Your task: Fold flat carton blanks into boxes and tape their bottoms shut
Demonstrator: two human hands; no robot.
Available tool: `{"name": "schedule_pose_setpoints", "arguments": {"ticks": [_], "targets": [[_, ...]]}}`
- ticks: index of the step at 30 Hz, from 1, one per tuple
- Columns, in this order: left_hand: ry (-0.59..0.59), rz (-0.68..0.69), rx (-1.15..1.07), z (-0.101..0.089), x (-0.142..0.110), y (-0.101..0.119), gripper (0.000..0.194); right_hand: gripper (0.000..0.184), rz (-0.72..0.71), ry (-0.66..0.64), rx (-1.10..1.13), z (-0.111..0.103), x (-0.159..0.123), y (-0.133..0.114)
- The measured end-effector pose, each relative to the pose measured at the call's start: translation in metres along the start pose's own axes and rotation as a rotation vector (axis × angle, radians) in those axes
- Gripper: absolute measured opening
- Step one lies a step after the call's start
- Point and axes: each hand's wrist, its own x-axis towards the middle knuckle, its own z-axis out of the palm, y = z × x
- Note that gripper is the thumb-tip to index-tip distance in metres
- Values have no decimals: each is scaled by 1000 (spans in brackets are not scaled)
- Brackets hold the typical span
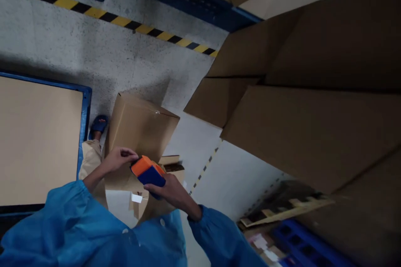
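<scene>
My right hand (171, 190) is wrapped round an orange and blue tape dispenser (147, 171), held just above a brown cardboard box (140, 127) that stands in front of me on the floor. My left hand (117, 158) sits at the dispenser's orange end with its fingers curled and pinched there, right over the box's near edge. What those fingertips pinch is too small to make out. Both arms wear blue sleeves (78, 225).
A blue pallet topped with flat cardboard (37, 137) lies at the left. Large stacked cardboard boxes (313, 104) fill the right. A yellow and black floor stripe (119, 21) runs across the concrete. My foot in a blue sandal (98, 125) shows beside the box. A blue pallet (300, 242) sits lower right.
</scene>
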Motion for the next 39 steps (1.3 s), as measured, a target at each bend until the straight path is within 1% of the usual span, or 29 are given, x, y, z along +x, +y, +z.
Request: {"name": "schedule_pose_setpoints", "arguments": {"ticks": [3,5,7,8,10,12,13,14,16,18,20,21,24,26,29,31,33,35,37,39], "targets": [[128,93,10,8,28,17,31,37,-44,-54,62,-36,23,8],[191,169,46,8,49,32,32,37,-67,-69,75,-64,37,17],[268,233,85,2,68,47,37,37,-66,-70,64,-94,48,31],[322,253,105,-3,76,55,40,36,-67,-66,56,-110,52,40],[473,263,156,-18,87,70,44,34,-67,-50,34,-141,57,62],[651,261,221,-40,91,83,46,35,-48,-31,10,-170,61,90],[706,262,264,-51,92,88,46,35,-24,-15,-1,-183,64,104],[742,271,307,-62,93,92,47,37,3,4,-17,-194,66,119],[745,254,377,-80,97,97,48,39,48,23,-56,-211,71,145],[725,226,425,-88,103,100,48,40,75,28,-87,-222,77,166],[714,218,455,-88,113,100,48,40,78,53,-105,-230,82,181],[713,226,466,-87,118,101,48,39,75,87,-118,-234,85,187],[724,254,498,-87,126,103,48,38,74,171,-176,-241,90,199],[739,265,527,-94,124,105,47,39,69,179,-217,-244,91,203],[743,283,549,-110,117,105,44,46,48,157,-241,-245,90,204],[744,301,535,-116,116,100,45,44,54,107,-211,-247,90,201],[735,289,515,-118,119,92,48,35,102,43,-179,-250,94,196],[742,245,486,-116,124,80,49,31,168,-11,-179,-255,102,190],[764,198,427,-115,129,68,47,31,212,-26,-192,-260,112,183],[804,209,329,-115,132,56,44,31,224,-17,-205,-266,122,178]]}}
